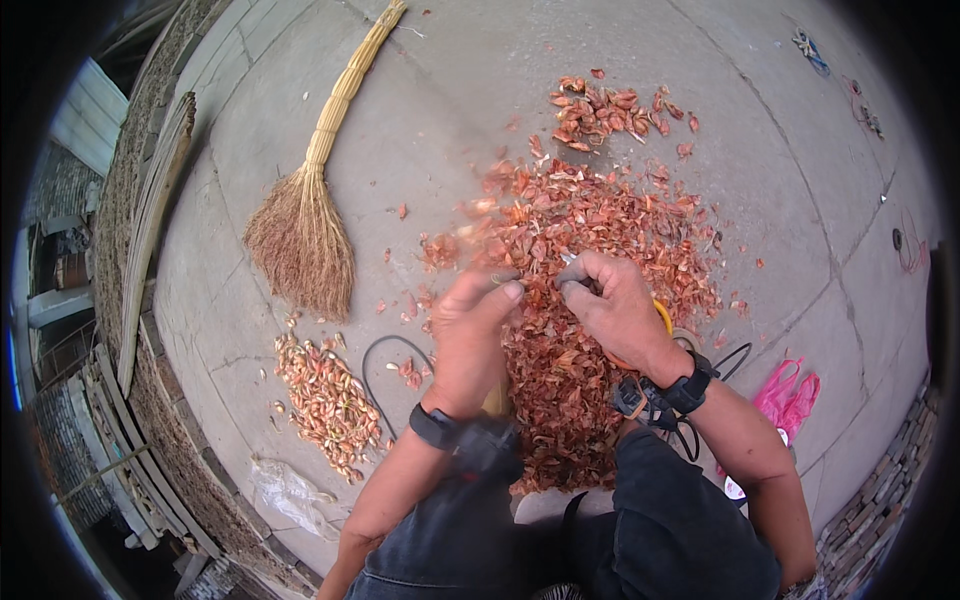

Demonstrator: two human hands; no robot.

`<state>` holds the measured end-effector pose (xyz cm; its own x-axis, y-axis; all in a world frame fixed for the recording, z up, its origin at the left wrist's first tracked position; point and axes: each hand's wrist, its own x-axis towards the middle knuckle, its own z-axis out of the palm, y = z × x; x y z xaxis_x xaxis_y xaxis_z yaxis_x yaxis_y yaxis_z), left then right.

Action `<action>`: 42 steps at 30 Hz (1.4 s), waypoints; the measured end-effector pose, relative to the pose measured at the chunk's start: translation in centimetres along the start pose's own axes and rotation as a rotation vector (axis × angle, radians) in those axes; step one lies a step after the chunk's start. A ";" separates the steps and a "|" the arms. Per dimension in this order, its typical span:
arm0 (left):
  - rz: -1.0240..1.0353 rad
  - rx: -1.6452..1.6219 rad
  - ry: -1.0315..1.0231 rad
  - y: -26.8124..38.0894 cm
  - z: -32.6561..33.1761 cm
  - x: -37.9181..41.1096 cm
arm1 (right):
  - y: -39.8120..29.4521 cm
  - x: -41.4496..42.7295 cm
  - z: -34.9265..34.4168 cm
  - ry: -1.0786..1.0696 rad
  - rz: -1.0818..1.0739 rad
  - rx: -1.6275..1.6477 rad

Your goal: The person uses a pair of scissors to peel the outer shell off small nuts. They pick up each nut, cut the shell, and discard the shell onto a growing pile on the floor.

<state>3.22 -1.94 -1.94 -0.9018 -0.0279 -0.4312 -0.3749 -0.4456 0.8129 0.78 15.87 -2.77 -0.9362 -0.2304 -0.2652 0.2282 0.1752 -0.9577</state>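
My left hand (472,330), partly blurred, is curled above a heap of dry reddish papery bulb skins (566,382). A thin pale-green strand (496,278) shows by its thumb and forefinger; anything else in that grip is hidden. My right hand (619,307) is closed just to the right, a short gap from the left. Around its palm shows the yellow-orange handle (662,316) of a tool, probably scissors. A small silvery tip (568,257) sticks out past the fingers. Small, mostly peeled bulbs (330,401), like shallots, some sprouting, lie piled at the left.
A straw broom (315,202) lies on the concrete floor (450,90) ahead, left. A smaller clump of skins (615,112) is beyond the heap. Clear plastic (289,491) lies at lower left, a pink plastic bag (787,394) at right. A black cable (390,339) loops beside my left wrist.
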 end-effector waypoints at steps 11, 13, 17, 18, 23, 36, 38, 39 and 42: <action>0.317 0.651 -0.075 0.2 0.3 0.1 | -1.7 0.1 0.6 0.058 -0.444 -0.331; 0.319 0.644 -0.032 0.1 0.6 0.0 | -1.0 0.1 0.7 0.013 -0.413 -0.330; 0.396 0.791 -0.101 0.7 0.4 -0.1 | -1.0 0.5 0.3 -0.097 -0.253 -0.174; 0.388 0.785 -0.100 0.7 0.4 -0.2 | -0.8 0.5 0.1 -0.124 -0.200 -0.131; 0.365 0.766 -0.126 0.9 0.6 -0.3 | -0.1 0.6 -0.3 -0.175 0.057 0.167; 0.111 0.286 -0.034 0.8 0.4 -0.4 | 0.0 0.3 -0.8 -0.238 0.227 0.259; 0.168 0.349 -0.072 0.7 0.2 -0.2 | -1.0 0.2 -0.6 -0.281 0.312 0.531; 0.195 0.394 -0.102 0.7 0.3 -0.1 | -1.2 0.4 -0.7 -0.354 0.327 0.558; 0.268 0.475 -0.161 0.8 0.3 0.0 | -0.1 0.9 -0.7 -0.410 0.378 0.673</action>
<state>2.90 -2.01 -1.16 -0.9862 0.0690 -0.1504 -0.1500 0.0101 0.9886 -0.29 16.27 -2.83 -0.6258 -0.6198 -0.4735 0.7343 -0.2635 -0.6256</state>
